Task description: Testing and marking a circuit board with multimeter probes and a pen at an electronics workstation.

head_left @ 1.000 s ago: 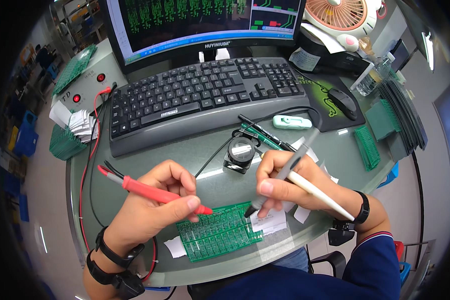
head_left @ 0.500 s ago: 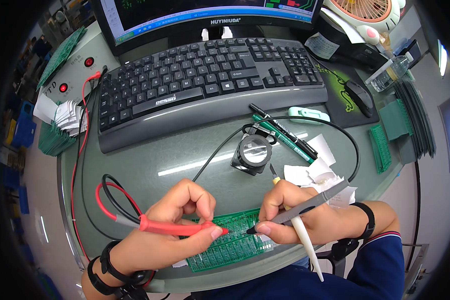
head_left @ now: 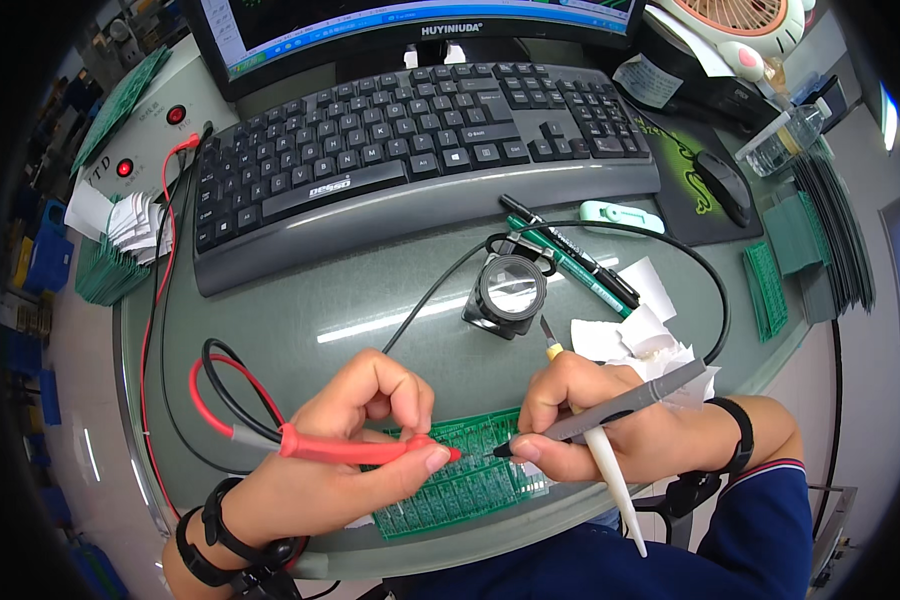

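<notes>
My left hand (head_left: pixel 345 405) is closed round a red test probe (head_left: pixel 345 450), whose tip points to the right. Opposite it, my right hand (head_left: pixel 655 435) pinches a grey-and-black test probe (head_left: pixel 610 407). That hand also has a craft knife (head_left: pixel 615 480) tucked between its fingers, white handle downward and blade pointing away from me. Both probe tips are over a green circuit board panel (head_left: pixel 440 507) at the near table edge. Whether the tips touch the board, I cannot tell. My hands cover part of its far side.
Beyond my hands stand a magnifier loupe (head_left: pixel 510 290), marker pens (head_left: pixel 580 265) and torn paper (head_left: pixel 655 340). A keyboard (head_left: pixel 420 170) and monitor (head_left: pixel 450 45) fill the back. Probe cables (head_left: pixel 220 385) loop at left; a mouse (head_left: pixel 720 188) and stacked boards (head_left: pixel 830 240) are at right.
The black probe's tip has shifted slightly, and both hands sit a little higher in the picture. The whole view has moved slightly; both grips are the same.
</notes>
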